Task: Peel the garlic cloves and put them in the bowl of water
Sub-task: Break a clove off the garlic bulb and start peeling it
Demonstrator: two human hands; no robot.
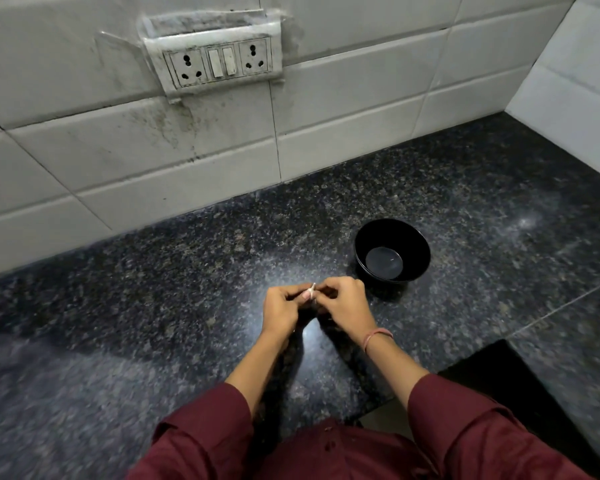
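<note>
A small pale garlic clove shows between my two hands above the middle of the dark granite counter. My left hand pinches it from the left with curled fingers. My right hand pinches it from the right, fingertips meeting the left hand's. Most of the clove is hidden by my fingers. A black bowl holding a little water stands on the counter just beyond and to the right of my right hand. No cloves are visible in it.
A white tiled wall with a socket and switch plate runs behind the counter and turns at the right corner. The counter's front edge steps back at the lower right. Maroon sleeves cover my forearms.
</note>
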